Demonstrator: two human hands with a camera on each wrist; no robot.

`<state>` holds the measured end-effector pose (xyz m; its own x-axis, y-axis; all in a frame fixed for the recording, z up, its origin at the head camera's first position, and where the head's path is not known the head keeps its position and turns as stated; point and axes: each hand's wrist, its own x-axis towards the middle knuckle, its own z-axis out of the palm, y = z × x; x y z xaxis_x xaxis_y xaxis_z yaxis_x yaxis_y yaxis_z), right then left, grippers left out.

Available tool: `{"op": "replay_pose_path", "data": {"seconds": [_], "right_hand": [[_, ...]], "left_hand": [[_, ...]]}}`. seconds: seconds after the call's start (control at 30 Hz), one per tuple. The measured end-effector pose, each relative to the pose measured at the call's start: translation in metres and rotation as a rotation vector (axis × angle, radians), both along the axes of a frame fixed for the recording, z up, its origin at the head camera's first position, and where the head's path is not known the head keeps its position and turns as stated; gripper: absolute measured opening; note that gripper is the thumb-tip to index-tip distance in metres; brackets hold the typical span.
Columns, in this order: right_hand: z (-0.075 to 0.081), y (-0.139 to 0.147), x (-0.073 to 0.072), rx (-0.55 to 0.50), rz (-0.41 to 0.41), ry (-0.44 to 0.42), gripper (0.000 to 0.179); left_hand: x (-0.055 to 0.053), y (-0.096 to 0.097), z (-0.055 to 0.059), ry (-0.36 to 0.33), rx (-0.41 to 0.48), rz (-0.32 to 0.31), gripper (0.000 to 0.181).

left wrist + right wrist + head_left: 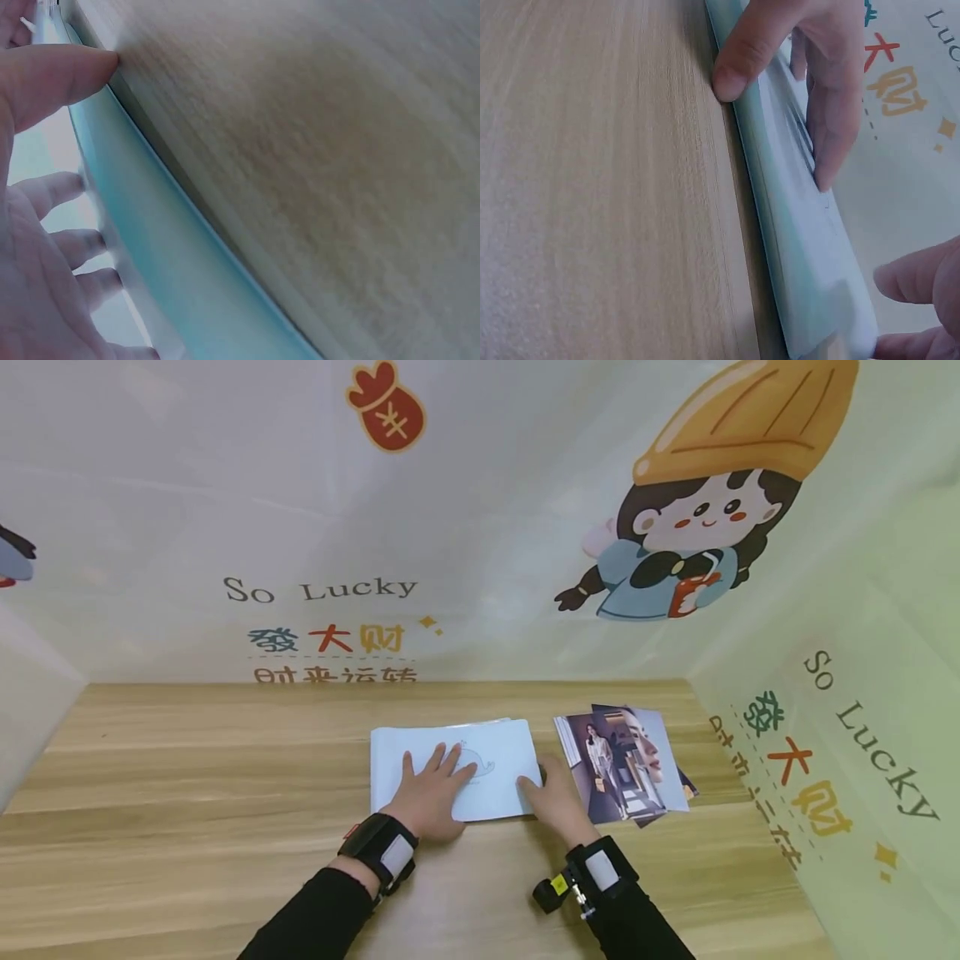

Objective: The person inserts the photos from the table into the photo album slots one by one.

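A stack of white paper sheets, the top one bearing a line drawing of a whale, lies in front of me. My left hand rests on it with fingers spread and partly covers the whale. In the left wrist view, the left thumb is at the near edge of the sheets. My right hand pinches the stack's right edge, its thumb on top and its other fingers at the side. The right wrist view shows only its fingertips at the lower right.
Beside the right hand lies a loose, uneven pile of glossy photo prints. A wood-grain table extends under everything. White sheets with cartoon prints form the back wall and side walls.
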<state>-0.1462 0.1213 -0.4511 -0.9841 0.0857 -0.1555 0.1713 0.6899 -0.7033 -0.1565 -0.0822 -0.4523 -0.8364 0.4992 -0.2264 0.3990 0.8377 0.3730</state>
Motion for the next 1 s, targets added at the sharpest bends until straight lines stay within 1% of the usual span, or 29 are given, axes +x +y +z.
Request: {"op": "replay_pose_path", "data": {"seconds": [0.03, 0.1, 0.17, 0.23, 0.33, 0.47, 0.6, 0.77, 0.83, 0.9, 1.0], "right_hand": [[0.001, 0.0, 0.001, -0.011, -0.02, 0.028, 0.044], [0.003, -0.001, 0.002, -0.047, -0.06, 0.055, 0.041], [0.005, -0.002, 0.004, -0.095, -0.094, 0.059, 0.04], [0.007, -0.005, 0.005, -0.158, -0.112, 0.059, 0.04], [0.011, -0.01, 0.007, -0.251, -0.119, 0.075, 0.042], [0.023, -0.019, 0.007, -0.417, -0.135, 0.095, 0.044], [0.038, -0.029, 0.007, -0.571, -0.15, 0.092, 0.045], [0.054, -0.036, 0.007, -0.666, -0.127, 0.091, 0.046], [0.061, -0.04, 0.007, -0.705, -0.107, 0.094, 0.046], [0.068, -0.043, 0.008, -0.75, -0.072, 0.101, 0.046], [0.076, -0.05, 0.01, -0.826, 0.007, 0.109, 0.047]], "left_hand": [[-0.001, 0.001, 0.0, 0.001, 0.0, -0.004, 0.079], [-0.001, 0.002, 0.0, 0.001, 0.002, -0.007, 0.081], [-0.001, 0.002, -0.001, -0.001, 0.009, -0.002, 0.084], [0.0, 0.001, -0.001, 0.0, 0.026, 0.007, 0.086], [0.001, 0.0, 0.001, 0.009, 0.071, 0.025, 0.088], [0.003, 0.001, 0.002, 0.055, 0.138, 0.045, 0.087], [0.005, 0.0, 0.004, 0.106, 0.18, 0.053, 0.083], [0.007, -0.001, 0.009, 0.135, 0.204, 0.06, 0.084], [0.008, -0.001, 0.011, 0.154, 0.217, 0.066, 0.085], [0.009, -0.001, 0.014, 0.2, 0.239, 0.074, 0.084], [0.012, -0.002, 0.018, 0.313, 0.285, 0.087, 0.08]]}}
